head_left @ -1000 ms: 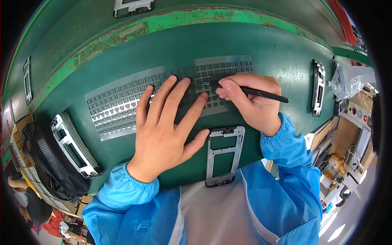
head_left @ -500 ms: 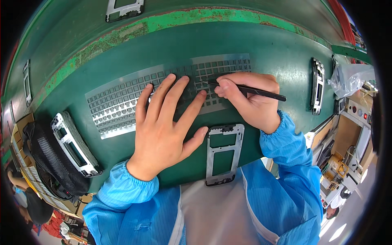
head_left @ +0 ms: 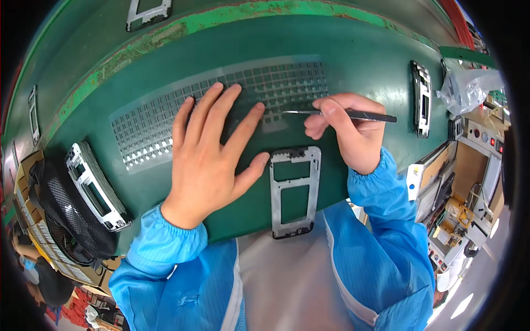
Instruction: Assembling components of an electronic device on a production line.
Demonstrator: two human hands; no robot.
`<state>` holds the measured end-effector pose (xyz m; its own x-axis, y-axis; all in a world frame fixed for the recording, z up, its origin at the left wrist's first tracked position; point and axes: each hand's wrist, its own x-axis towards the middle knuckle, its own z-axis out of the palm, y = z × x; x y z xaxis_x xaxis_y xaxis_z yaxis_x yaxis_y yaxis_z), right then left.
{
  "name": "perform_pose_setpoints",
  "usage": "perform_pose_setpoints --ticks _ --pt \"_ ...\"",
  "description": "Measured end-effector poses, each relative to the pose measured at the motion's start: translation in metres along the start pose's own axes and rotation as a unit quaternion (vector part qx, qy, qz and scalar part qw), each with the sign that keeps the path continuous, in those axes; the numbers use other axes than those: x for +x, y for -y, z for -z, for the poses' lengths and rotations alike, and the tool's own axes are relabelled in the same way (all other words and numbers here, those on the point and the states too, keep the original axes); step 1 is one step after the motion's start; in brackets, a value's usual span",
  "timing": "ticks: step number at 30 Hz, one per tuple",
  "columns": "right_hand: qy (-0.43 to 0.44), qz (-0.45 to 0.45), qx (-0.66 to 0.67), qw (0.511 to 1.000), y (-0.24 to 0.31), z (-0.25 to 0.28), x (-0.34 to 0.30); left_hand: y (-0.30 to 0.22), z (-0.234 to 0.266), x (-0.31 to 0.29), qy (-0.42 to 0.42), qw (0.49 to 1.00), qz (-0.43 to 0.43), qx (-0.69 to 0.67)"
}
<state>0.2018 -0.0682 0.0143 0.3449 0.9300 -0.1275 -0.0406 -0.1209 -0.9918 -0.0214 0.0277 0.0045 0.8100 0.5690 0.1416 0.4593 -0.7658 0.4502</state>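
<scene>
A clear sheet (head_left: 152, 124) with rows of small dark rectangular pieces lies across the green table. My left hand (head_left: 212, 146) rests flat on its near side, fingers spread, holding nothing. Black tweezers (head_left: 367, 116) are pinched between the thumb and fingers of my right hand (head_left: 353, 124). Their thin tips point left, just by the sheet's near right part; whether they grip a piece is too small to tell. Below my hands, near the table's front edge, lies a grey and black phone-sized frame (head_left: 295, 190) with two rectangular openings.
A stack of similar frames (head_left: 96, 190) stands at the left, beside a black mesh bag (head_left: 69, 207). More frames (head_left: 421, 99) stand at the right, near a clear plastic bag (head_left: 466, 91). Beyond the green ledge (head_left: 243, 12) lies another frame (head_left: 148, 14).
My right hand has drawn the tweezers off the sheet's rows, to the right and nearer me. My left hand stays on the sheet. The whole view has shifted slightly.
</scene>
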Motion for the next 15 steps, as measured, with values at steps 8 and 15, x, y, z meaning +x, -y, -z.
perform_pose_setpoints --ticks 8,15 --pt "-0.025 -0.031 -0.01 0.999 -0.007 0.017 -0.053 0.0 -0.012 -0.009 -0.043 0.977 -0.19 -0.086" --pt "-0.005 -0.053 -0.032 0.998 -0.005 0.015 -0.052 -0.003 -0.013 -0.006 -0.017 0.973 -0.197 -0.12"
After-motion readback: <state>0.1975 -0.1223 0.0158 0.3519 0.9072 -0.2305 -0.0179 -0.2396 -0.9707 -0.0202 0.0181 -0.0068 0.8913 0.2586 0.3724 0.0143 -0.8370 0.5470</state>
